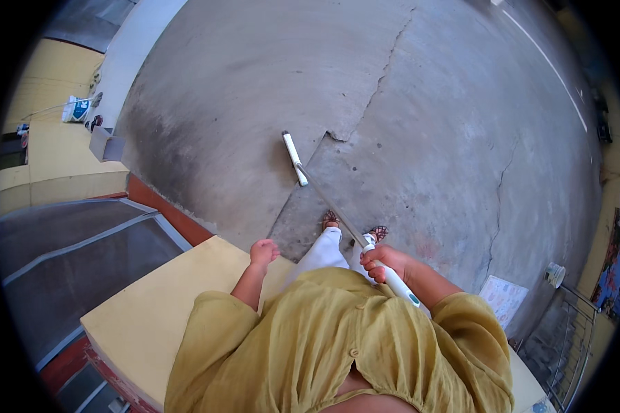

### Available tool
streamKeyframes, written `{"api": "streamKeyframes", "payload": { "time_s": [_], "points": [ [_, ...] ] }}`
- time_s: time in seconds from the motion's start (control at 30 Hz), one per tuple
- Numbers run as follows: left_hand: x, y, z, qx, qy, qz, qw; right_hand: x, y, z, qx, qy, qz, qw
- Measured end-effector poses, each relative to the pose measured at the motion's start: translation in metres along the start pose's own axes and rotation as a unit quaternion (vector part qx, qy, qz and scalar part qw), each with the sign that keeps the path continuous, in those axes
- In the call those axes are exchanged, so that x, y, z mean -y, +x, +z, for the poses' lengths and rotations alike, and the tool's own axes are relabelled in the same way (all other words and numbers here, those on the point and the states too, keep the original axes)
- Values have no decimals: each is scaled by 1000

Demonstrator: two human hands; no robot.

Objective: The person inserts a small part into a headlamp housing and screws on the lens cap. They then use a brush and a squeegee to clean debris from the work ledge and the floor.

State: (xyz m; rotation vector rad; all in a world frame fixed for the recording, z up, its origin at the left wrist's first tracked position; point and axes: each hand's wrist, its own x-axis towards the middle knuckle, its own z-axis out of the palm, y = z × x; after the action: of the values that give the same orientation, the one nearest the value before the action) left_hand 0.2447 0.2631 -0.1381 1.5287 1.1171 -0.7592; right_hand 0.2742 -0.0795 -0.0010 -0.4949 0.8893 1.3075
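My right hand (387,262) is wrapped round the white grip of a long-handled mop (337,213). Its metal pole slants forward and left, ending in a narrow white head (291,148) that lies on the grey concrete floor ahead of my feet. The green-tipped end of the grip points back towards my body. My left hand (263,252) is curled into a loose fist beside my left hip, apart from the mop, and nothing shows in it.
Cracks and a shallow broken edge (336,137) run across the concrete. A pale yellow ledge (179,286) and a screened window (83,241) are at my left. On the right are a patterned sheet (503,300), a metal railing (585,337) and a small bucket (554,274).
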Motion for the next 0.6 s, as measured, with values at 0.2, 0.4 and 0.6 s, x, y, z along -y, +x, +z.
{"api": "streamKeyframes", "payload": {
  "time_s": [0.2, 0.4, 0.6],
  "points": [
    [22, -22, -3, 2, -48, -5, 999, 15, -38, 30, -25, -160, 43, 986],
    [30, -30, -8, -22, -140, 22, 990, 29, 7, 61, 71, -170, 162, 969],
    [68, -49, -20, -94, -171, -14, 981, 37, 111, 86, 62, -215, 221, 949]
  ]
}}
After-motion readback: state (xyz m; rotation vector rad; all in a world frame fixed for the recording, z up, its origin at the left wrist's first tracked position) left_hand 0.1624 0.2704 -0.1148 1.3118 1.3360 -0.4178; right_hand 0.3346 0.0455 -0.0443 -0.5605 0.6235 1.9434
